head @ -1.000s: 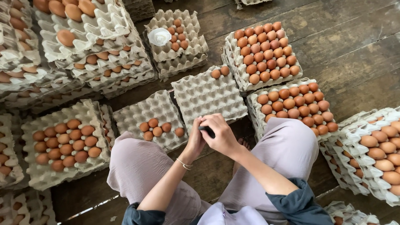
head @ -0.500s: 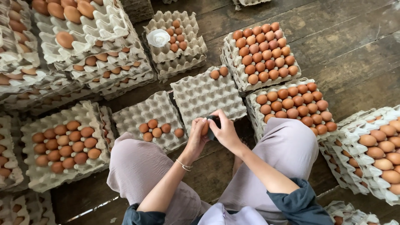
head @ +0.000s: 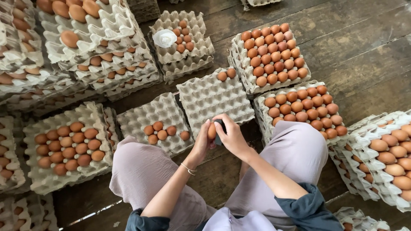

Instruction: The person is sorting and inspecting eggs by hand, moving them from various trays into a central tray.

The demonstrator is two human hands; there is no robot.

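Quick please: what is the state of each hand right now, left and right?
Left hand: closed on a brown egg.
Right hand: closed around a small dark object; what it is cannot be told.

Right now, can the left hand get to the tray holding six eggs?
Probably yes: the left hand holds an egg just beside that tray, and nothing lies between them.

Matt pulp-paper egg trays (head: 212,96), rough wood floor (head: 364,55).
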